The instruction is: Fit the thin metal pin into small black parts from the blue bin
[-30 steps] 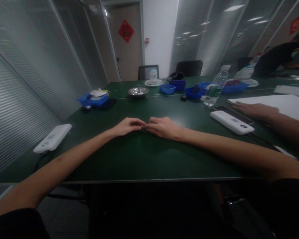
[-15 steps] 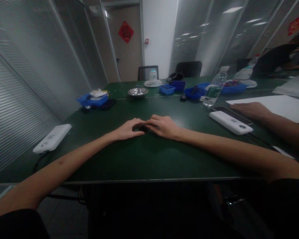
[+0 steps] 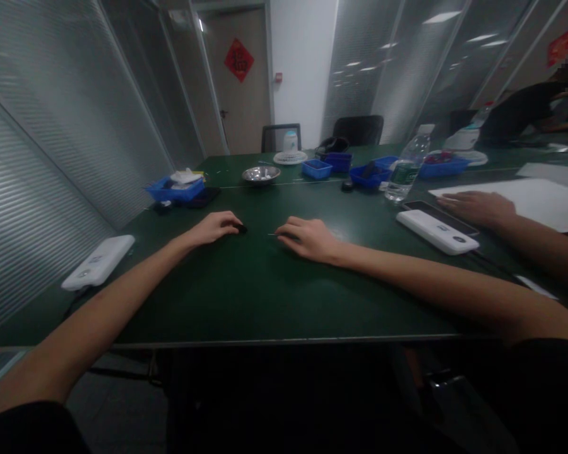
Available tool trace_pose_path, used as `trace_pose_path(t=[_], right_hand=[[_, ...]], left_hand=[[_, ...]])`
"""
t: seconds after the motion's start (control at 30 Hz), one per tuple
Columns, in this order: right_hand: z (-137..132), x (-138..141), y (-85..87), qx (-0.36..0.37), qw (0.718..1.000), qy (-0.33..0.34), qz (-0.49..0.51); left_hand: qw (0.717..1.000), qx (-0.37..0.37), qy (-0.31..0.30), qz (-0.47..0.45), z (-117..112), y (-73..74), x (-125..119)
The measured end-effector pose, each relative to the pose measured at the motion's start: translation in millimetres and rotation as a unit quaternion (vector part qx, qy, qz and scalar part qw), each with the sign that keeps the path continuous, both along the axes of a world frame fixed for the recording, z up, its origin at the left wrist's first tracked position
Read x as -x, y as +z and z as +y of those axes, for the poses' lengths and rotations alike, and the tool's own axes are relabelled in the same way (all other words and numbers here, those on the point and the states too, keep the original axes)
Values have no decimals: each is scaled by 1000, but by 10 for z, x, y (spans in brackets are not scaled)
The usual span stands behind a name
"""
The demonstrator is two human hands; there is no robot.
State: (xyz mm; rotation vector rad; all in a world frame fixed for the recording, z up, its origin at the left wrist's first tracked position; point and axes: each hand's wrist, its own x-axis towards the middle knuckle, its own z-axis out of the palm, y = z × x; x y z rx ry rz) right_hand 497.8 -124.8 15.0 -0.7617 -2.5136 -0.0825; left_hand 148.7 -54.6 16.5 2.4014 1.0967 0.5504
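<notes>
Above the green table [image 3: 265, 296], my left hand [image 3: 212, 228] pinches a small black object [image 3: 242, 228] between thumb and fingers; its kind is too small to tell. To the right and apart from it, my right hand [image 3: 310, 238] is closed in a pinch on a thin pale rod [image 3: 271, 234], whose tip points left towards the black object. Most of the rod is hidden by the fingers.
A metal bowl [image 3: 261, 175] stands beyond my hands. Blue trays [image 3: 189, 191] lie at the back left, others [image 3: 316, 169] behind. White power banks [image 3: 98, 261] flank both arms. At right are a water bottle [image 3: 409, 165], a phone [image 3: 440, 217] and another person's hand [image 3: 478, 207].
My left hand has moved left and slightly away from me with the black object, parting from my right hand. The thin rod now shows at my right fingertips. My right hand has barely moved.
</notes>
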Motion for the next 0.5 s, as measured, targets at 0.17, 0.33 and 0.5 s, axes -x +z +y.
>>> trace_pose_path(t=[0.17,0.33,0.5], right_hand=[[31,3,-31,-5,1000,1,4],[30,7,-27,3,1000,5,8],[22,8,-7,10,1000,-2,-2]], left_hand=[[957,-57,275,71,270,-2,863],[903,-47,415,105,307,40,1381],[890,11,443,113,307,141,1493]])
